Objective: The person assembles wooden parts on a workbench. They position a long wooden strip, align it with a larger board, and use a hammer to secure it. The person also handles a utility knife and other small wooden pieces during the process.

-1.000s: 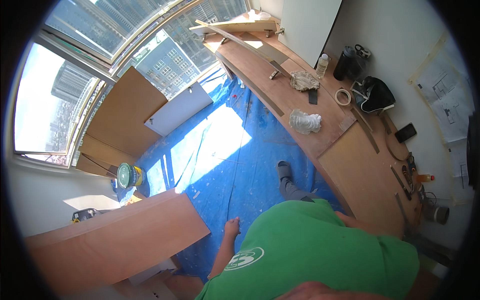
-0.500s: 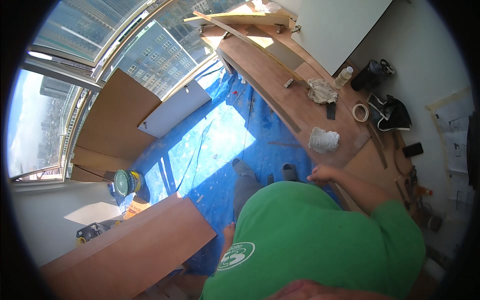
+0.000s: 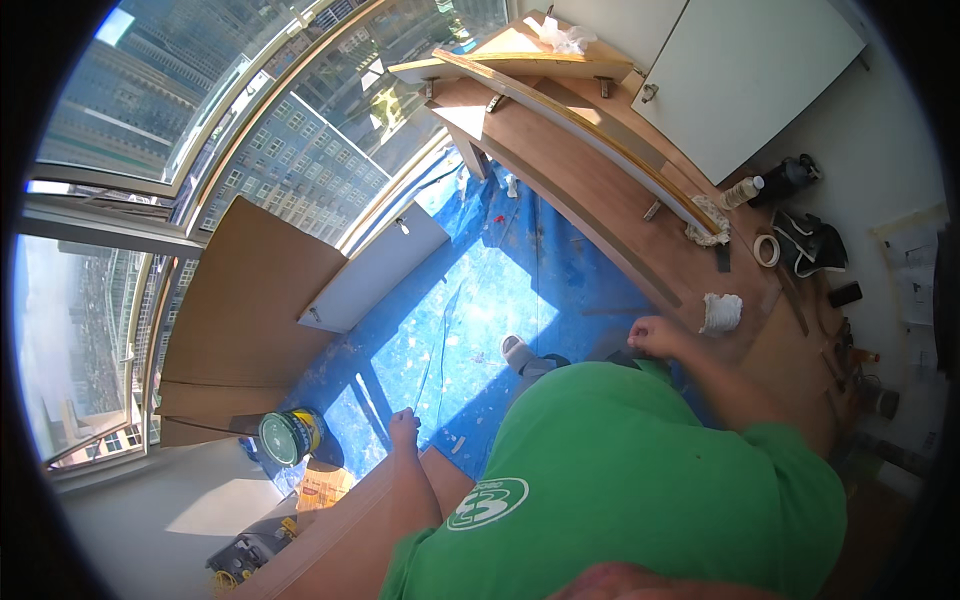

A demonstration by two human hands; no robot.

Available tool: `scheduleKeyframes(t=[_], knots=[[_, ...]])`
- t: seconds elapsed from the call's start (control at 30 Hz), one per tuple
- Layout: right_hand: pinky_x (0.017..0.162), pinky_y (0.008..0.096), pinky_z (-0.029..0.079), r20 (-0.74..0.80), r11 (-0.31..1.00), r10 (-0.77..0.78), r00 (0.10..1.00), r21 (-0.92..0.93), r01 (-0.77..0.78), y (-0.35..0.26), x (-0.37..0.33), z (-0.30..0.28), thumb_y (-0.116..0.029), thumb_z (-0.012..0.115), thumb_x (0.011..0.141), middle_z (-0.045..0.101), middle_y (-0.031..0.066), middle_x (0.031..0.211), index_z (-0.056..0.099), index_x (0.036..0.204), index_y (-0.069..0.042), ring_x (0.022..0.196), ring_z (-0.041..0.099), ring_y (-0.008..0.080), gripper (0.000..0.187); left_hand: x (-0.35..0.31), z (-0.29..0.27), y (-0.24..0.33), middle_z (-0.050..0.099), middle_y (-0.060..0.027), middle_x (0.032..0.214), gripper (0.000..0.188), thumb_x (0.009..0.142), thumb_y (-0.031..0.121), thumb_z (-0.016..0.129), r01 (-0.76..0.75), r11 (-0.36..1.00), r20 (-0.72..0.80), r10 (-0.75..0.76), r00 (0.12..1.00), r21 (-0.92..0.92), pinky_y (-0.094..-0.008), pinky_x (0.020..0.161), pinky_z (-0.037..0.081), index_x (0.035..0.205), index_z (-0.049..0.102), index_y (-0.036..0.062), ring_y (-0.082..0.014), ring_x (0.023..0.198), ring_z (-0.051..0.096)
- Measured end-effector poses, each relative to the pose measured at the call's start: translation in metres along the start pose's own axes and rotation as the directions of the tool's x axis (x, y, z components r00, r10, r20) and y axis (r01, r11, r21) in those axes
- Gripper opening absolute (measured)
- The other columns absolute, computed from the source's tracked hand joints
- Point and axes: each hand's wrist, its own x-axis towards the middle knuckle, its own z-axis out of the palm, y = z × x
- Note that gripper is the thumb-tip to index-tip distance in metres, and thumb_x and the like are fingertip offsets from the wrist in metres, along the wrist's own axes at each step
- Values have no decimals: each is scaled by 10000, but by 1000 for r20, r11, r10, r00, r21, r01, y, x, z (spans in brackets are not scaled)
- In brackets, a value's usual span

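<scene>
Currently: left hand (image 3: 404, 430), right hand (image 3: 652, 337), curled, contents indiscernible. On surface (image 3: 610, 200): white bundle (image 3: 722, 313); cream cloth (image 3: 713, 208), partly hidden by wooden strip (image 3: 588, 123); tools (image 3: 838, 362), indistinct.

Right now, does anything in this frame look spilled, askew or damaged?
Mainly the blue floor sheet: it is creased and littered with pale scraps, so it looks untidy. No clear spill or damage shows.

On the left, a bucket (image 3: 285, 440) stands before a board (image 3: 250, 310) (the window (image 3: 290, 160) behind it), and across the floor sheet (image 3: 570, 280), on the worktop (image 3: 560, 170) at the right, a cloth bundle (image 3: 722, 312) lies nearer than the tape roll (image 3: 768, 263) and bottle (image 3: 742, 192).
</scene>
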Motion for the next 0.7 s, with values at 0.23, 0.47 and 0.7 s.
scheduleKeyframes(t=[0.23, 0.47, 0.7], knots=[[684, 267, 531, -34, 829, -276, 961, 497, 256, -196, -23, -148, -251, 628, 1012, 691, 52, 904, 619, 1202, -8, 778, 653, 122, 308, 112, 7, 163, 693, -65, 816, 271, 977, 286, 648, -273, 961, -41, 272, 961, -30, -295, 577, 483, 1084, 678, 39, -143, 696, 659], [666, 249, 522, -294, 735, -225, 929, 575, 360, -224, 108, -326, -277, 581, 1037, 657, 23, 859, 622, 1114, -54, 749, 621, 97, 240, 76, 98, 238, 732, -114, 929, 383, 960, 298, 646, -385, 897, 326, 305, 895, 217, -338, 810, 533, 1129, 689, -43, -188, 850, 685], [589, 264, 496, -294, 740, 72, 953, 657, 147, -194, 333, -380, -333, 629, 993, 614, 0, 850, 581, 975, -128, 704, 561, 97, 211, 24, 77, 246, 748, -135, 858, 412, 935, 326, 682, -89, 887, 246, -29, 969, 453, -343, 708, 555, 1082, 714, -58, -200, 744, 706]])
